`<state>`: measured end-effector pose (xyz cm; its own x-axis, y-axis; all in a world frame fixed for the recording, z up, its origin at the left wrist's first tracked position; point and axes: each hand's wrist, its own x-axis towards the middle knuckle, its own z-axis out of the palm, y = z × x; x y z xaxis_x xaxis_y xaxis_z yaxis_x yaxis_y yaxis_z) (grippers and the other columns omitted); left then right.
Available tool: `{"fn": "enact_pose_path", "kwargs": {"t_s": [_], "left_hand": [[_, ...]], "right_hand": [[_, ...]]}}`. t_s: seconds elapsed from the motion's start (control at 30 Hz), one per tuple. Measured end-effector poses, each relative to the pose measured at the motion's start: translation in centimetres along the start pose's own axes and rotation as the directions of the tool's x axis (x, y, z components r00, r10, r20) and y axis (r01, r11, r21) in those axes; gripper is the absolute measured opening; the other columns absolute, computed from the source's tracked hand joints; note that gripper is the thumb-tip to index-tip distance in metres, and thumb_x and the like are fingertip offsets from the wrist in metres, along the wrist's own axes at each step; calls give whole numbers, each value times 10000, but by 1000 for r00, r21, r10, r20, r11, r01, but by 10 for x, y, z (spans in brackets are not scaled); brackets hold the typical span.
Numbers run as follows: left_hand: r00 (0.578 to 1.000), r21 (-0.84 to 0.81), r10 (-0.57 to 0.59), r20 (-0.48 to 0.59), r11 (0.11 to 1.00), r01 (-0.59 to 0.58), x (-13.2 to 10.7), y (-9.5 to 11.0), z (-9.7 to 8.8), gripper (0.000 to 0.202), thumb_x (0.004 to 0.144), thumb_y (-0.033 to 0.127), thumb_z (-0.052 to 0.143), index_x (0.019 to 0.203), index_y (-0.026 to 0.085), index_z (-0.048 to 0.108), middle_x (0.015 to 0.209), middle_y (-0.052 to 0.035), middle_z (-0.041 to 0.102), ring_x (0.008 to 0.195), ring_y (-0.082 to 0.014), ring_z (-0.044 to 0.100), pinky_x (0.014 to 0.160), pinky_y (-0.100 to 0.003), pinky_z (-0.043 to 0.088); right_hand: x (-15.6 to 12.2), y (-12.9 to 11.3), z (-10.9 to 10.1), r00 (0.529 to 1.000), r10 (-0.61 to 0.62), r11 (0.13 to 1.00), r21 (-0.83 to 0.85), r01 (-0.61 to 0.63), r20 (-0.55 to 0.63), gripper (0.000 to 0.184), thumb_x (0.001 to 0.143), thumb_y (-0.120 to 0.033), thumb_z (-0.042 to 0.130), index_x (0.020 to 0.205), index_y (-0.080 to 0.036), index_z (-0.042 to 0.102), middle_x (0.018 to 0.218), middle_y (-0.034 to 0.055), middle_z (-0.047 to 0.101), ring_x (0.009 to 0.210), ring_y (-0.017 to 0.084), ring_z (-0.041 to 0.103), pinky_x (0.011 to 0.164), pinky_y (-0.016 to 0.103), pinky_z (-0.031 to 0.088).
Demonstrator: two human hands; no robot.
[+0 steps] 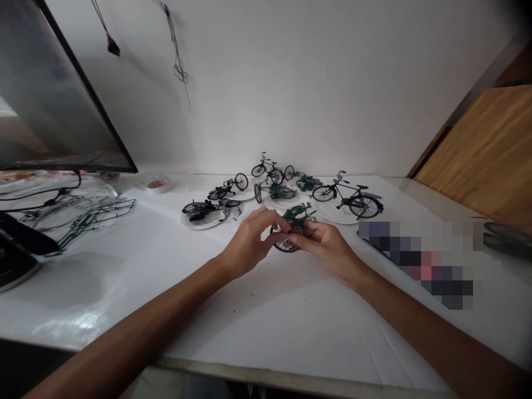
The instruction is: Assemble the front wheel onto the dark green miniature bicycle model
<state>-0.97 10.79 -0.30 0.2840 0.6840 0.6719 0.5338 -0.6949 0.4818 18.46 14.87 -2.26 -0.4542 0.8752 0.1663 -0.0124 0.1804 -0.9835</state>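
Observation:
Both hands hold a small green model bicycle (299, 213) just above the table, in the middle of the head view. My left hand (255, 235) pinches at its spoked wheel (286, 245) with thumb and forefinger. From the other side, my right hand (322, 241) grips the same model, thumb near the wheel and the other fingers curled behind it. The two thumbs almost meet at the wheel. What lies right between the fingertips is too small to make out. Beyond the hands stand or lie more model bicycles, among them a black upright one (347, 197).
Paper plates (203, 224) at the back carry several black and green model bicycles. Green wire frames (95, 216) lie at the left under a monitor (54, 94). A blurred-out flat object (415, 266) lies right of my hands. Small dark specks dot the white table (274, 338).

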Motion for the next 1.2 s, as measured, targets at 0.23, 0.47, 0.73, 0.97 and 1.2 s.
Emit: {"fn": "enact_pose_path", "kwargs": {"t_s": [0.23,0.47,0.73,0.97,1.2], "left_hand": [[995,14,9,101,1000,-11,-1,3,-1,67,927,174,626,981,201,656,944,-32,667,904,-165,589,802,-295,484],[997,0,37,69,999,-37,-2,1,1,38,948,183,600,976,184,626,942,-43,649,910,-162,584,794,-286,487],[992,69,121,48,990,-124,-1,-2,1,55,970,198,567,966,172,615,917,-50,650,875,-173,568,774,-314,478],[996,77,90,25,993,-92,-1,-1,2,55,959,187,584,946,162,631,887,-47,647,840,-164,570,737,-302,475],[991,36,114,76,992,-117,0,-1,-2,68,939,175,621,992,190,661,946,-23,691,897,-151,588,847,-319,475]], "right_hand": [[1,-1,1,1000,-11,999,33,10,8,226,756,-351,775,894,-182,718,920,47,745,827,190,705,803,362,565],[0,-3,1,1000,0,1000,26,0,25,201,768,-343,775,887,-190,723,895,27,745,835,178,704,796,333,554],[2,-2,-1,1000,14,999,31,-15,28,248,756,-346,794,913,-170,714,922,46,742,834,178,696,798,332,551],[2,-5,0,1000,20,999,49,-21,23,221,760,-338,795,902,-183,727,909,38,747,843,174,697,818,336,544],[0,-2,-1,998,18,996,89,-23,60,233,778,-342,785,959,-201,742,981,42,744,850,168,702,810,334,558]]}}
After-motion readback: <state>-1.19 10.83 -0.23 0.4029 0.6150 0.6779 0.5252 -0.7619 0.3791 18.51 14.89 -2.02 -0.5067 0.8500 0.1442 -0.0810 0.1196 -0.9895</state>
